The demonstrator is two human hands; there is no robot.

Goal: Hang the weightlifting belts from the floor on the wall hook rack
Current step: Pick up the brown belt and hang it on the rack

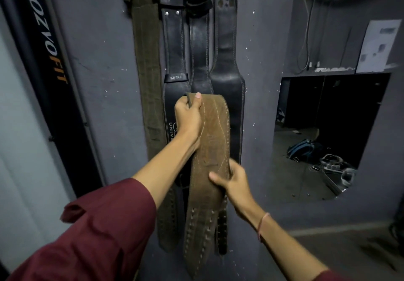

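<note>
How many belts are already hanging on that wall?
4: an olive belt on the left, then three black ones side by side. A fifth, brown belt is in the hands. Others may be hidden behind.

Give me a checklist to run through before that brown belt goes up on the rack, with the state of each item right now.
1. Left hand gripping the brown belt at its folded top: ok.
2. Right hand steadying the belt's lower part at its edge: ok.
3. Belt off the floor and held in front of the wall: ok.
4. Belt on a hook: not ok; it hangs only from the hands.
5. Free hook on the rack: cannot tell; the top of the picture cuts off the hooks above the black belts and the olive belt.
6. Buckle end ready to catch a hook: cannot tell; no buckle shows, only the belt's hole-punched tail low down.
</note>
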